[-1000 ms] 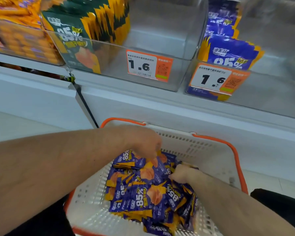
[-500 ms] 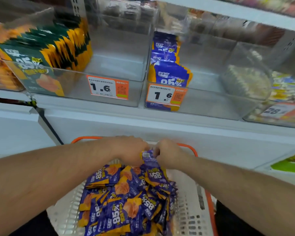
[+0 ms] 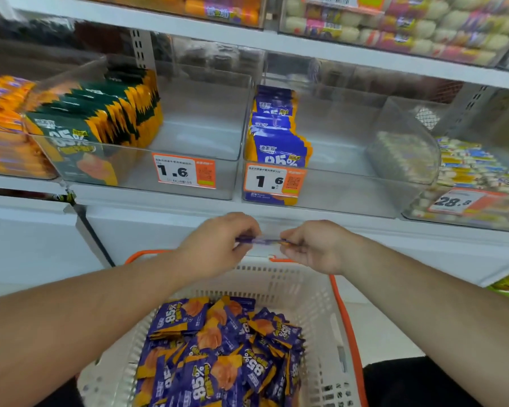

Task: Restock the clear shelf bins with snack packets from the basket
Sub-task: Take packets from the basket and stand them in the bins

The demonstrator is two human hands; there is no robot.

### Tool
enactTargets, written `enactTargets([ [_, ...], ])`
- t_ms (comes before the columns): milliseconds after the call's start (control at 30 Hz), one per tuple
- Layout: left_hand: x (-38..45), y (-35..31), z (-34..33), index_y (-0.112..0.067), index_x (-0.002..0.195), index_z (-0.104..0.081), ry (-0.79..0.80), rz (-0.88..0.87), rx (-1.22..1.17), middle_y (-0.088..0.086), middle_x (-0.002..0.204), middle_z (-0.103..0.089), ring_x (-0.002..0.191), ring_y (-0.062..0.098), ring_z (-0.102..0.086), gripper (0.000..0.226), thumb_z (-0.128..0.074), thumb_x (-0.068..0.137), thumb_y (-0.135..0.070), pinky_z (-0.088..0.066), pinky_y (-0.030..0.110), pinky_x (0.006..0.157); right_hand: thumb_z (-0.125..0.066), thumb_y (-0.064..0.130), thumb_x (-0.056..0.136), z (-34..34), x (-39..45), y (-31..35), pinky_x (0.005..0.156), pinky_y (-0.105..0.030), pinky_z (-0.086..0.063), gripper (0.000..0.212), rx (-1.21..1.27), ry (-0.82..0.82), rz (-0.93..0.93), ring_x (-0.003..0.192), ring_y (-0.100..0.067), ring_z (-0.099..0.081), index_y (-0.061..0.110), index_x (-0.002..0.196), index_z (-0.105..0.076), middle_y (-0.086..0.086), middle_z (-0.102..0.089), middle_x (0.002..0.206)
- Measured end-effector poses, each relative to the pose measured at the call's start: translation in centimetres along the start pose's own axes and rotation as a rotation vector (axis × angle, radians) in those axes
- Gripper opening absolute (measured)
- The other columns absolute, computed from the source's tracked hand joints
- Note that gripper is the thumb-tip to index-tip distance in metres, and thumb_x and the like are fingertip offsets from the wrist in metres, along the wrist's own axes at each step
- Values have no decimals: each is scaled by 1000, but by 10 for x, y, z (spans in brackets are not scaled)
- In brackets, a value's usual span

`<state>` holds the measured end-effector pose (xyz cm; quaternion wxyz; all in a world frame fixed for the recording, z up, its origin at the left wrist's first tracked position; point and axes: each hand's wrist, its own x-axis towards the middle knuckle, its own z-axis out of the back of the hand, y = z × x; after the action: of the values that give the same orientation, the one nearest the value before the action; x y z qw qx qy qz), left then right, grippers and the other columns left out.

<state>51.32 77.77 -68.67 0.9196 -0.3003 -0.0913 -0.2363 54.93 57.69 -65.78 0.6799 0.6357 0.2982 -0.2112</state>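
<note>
Since a second ago your hands have come up out of the basket (image 3: 291,292) and now meet above its far rim, just below the shelf (image 3: 306,224), with a few purple packets pinched between them. The purple bin (image 3: 350,198) sits straight above your hands, its short row of packets (image 3: 276,142) standing upright against its left wall and most of its floor bare; the green bin (image 3: 188,183) lies to its left, so keep the colours apart. The basket holds a loose heap (image 3: 218,353) of matching purple packets. Your left hand (image 3: 218,245) grips one end of the held stack (image 3: 262,240), fingers curled round it, and your right hand (image 3: 315,248) pinches the other end the same way. Square the edges while both hands hold them, turn the faces toward the front like those already shelved, then lift over the bin's front lip and set them upright beside the standing row, so nothing tips.
</note>
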Motion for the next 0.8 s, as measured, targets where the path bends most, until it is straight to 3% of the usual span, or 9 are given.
enactTargets([
  [100,7,-2,17,-22,93,-65,-62,204,-138,-17,78,-61,63,-5,-57,15,-75,84,-16,-42,14,56,-58,9,89,9,-8,6,57,-27,-53,16,-605,-107,182,71,-22,-62,6,101,-69,-8,-63,86],
  [167,11,-4,24,-27,92,-62,-68,281,-234,-20,77,-62,60,-10,-57,21,-78,82,-18,-41,9,50,-61,10,83,8,-13,12,61,-28,-53,20,-783,-148,395,76,-16,-65,17,93,-76,1,-71,85],
  [267,18,-8,32,-33,87,-59,-47,325,-359,-18,81,-67,68,-7,-63,30,-82,77,-18,-46,11,58,-62,4,73,1,-27,16,55,-16,-47,24,-657,6,518,62,0,-61,21,82,-77,13,-70,71],
  [400,25,-20,39,-28,92,-62,-21,339,-517,-12,82,-72,71,-1,-68,31,-82,75,-11,-53,16,62,-76,12,75,-1,-30,16,82,-39,-59,14,-638,44,641,85,-14,-72,22,84,-74,4,-76,89],
  [500,31,-25,43,-23,93,-61,-91,354,-613,-9,83,-73,73,3,-70,29,-80,76,-10,-56,20,62,-74,8,83,1,-29,20,88,-48,-57,20,-454,72,687,91,-20,-73,19,100,-73,0,-76,98],
  [567,37,-28,43,-23,94,-60,-127,377,-669,-8,85,-74,77,7,-72,27,-78,77,-12,-57,22,61,-70,4,87,2,-31,25,89,-46,-56,19,-373,115,668,94,-25,-72,19,97,-73,-4,-76,100],
  [700,54,-34,41,-20,101,-59,-231,437,-797,-3,91,-75,84,12,-73,21,-72,86,-24,-56,25,61,-72,17,84,7,-30,36,81,-40,-49,17,-222,177,504,80,-26,-61,10,99,-72,-14,-75,97],
  [733,61,-34,43,-21,99,-59,-298,428,-759,-1,89,-73,82,10,-71,18,-71,88,-29,-54,28,63,-70,18,85,10,-33,41,69,-32,-48,16,-179,179,473,67,-22,-57,8,98,-71,-12,-75,87],
  [800,77,-36,51,-26,87,-58,-454,358,-631,0,82,-67,72,4,-62,8,-65,92,-25,-49,28,67,-62,17,92,21,-40,60,43,-16,-26,10,-106,145,443,38,-9,-36,10,85,-65,0,-59,54],
])
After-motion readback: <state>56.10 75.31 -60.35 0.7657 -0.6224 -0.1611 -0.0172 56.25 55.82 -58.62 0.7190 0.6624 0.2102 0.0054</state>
